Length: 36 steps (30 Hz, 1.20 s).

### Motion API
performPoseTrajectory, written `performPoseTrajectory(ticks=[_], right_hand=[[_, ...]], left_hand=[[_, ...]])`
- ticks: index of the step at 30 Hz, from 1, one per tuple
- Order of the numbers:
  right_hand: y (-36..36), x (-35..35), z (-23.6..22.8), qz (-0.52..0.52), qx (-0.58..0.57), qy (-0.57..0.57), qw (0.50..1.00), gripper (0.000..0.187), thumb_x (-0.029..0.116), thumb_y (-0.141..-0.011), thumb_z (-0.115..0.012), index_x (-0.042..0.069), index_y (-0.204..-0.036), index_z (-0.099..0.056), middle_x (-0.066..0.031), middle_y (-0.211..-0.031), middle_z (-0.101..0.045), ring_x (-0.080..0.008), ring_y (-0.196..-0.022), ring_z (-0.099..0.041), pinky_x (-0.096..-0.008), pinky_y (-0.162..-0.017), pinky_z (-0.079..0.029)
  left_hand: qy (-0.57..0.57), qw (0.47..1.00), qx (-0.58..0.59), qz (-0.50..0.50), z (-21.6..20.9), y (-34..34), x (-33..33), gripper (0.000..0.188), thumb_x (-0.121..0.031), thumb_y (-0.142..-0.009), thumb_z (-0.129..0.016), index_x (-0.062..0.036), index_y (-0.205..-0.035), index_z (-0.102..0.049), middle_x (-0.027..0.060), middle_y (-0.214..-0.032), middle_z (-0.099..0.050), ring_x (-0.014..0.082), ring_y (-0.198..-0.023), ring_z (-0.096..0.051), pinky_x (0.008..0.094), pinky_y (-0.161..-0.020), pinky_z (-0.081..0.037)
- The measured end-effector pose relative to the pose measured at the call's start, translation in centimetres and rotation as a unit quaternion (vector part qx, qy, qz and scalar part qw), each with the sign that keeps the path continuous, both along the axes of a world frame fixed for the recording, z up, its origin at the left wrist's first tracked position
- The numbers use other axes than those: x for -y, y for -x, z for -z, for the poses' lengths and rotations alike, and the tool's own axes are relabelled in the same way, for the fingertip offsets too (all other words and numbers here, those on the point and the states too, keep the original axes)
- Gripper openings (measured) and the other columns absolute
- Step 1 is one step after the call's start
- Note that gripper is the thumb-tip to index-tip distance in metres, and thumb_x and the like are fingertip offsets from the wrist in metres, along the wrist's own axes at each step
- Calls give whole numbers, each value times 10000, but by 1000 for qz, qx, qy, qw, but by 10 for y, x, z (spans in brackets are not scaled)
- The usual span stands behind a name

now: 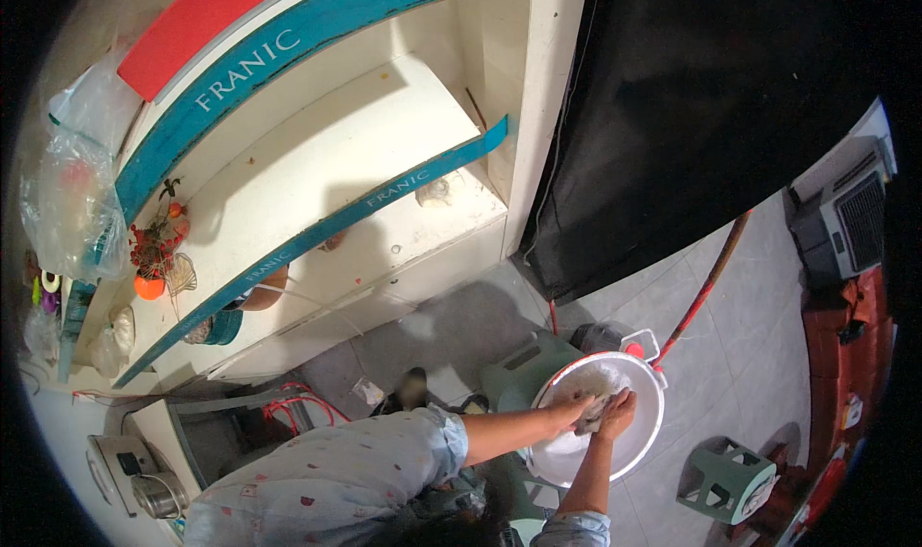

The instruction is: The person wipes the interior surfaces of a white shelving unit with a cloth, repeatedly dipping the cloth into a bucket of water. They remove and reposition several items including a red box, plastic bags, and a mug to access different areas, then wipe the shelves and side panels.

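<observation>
Both hands are over a round white basin (642, 448) with a pale interior. My left hand (569, 413) comes in from the left, fingers curled against a greyish-brown clump (594, 414). My right hand (618, 413) grips the same clump from the other side, its fingers bent round it. The clump looks soft and uneven, but its kind cannot be told. Pale, mottled matter lies in the basin beyond my hands. A green stool (511, 366) stands at the basin's left.
White shelving (336, 163) with teal edges fills the upper left. A red-orange hose (709, 283) runs up from beside the basin. Another green stool (727, 480) stands at the right, near dark red furniture (834, 374). A metal pot (159, 495) is at lower left.
</observation>
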State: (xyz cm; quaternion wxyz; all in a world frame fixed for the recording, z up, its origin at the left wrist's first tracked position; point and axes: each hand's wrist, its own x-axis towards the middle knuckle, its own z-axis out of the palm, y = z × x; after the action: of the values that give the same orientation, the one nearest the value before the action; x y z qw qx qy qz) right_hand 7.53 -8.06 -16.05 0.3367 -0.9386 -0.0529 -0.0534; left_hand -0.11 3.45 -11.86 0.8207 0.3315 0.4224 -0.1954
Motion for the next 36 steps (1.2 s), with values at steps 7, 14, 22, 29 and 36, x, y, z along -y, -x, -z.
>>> performPoseTrajectory(ticks=[7,14,22,29,36], right_hand=[[28,37,49,-48,-254,17,966,146,103,-802,-603,13,-915,-581,-165,-888,-643,-279,-835,-606,-373,-752,-465],[38,9,-97,-87,-365,-364,852,67,106,-834,-597,49,-845,-563,9,-782,-570,-103,-719,-528,-256,-685,-425],[24,8,-122,-53,-196,-527,825,70,59,-866,-573,45,-922,-533,-36,-879,-581,-124,-819,-550,-264,-766,-448],[69,-10,-133,-197,-48,-89,975,220,-40,-766,-564,-2,-981,-589,-119,-1003,-592,-222,-933,-583,-297,-841,-458],[47,15,-146,-57,-194,-489,848,516,260,-888,-567,46,-1338,-436,-146,-1324,-458,-245,-1185,-462,-355,-970,-386]], left_hand=[[-339,926,115,120,33,-8,-8,572,-318,-827,-582,-86,-1331,-442,153,-1308,-498,263,-1215,-473,349,-1005,-366],[-171,968,120,139,50,-20,-12,485,-421,-921,-480,-111,-1293,-510,56,-1281,-529,177,-1166,-477,322,-998,-347],[222,963,144,50,-39,-19,-21,621,-652,-849,-464,-155,-1210,-552,54,-1164,-597,173,-1048,-566,325,-938,-433],[246,958,144,10,-3,-19,7,373,-298,-811,-707,-115,-1101,-560,25,-1029,-596,155,-948,-564,318,-832,-476],[343,930,113,68,-76,-4,-4,139,-193,-829,-657,-135,-931,-583,-1,-781,-549,98,-632,-500,193,-451,-337]])
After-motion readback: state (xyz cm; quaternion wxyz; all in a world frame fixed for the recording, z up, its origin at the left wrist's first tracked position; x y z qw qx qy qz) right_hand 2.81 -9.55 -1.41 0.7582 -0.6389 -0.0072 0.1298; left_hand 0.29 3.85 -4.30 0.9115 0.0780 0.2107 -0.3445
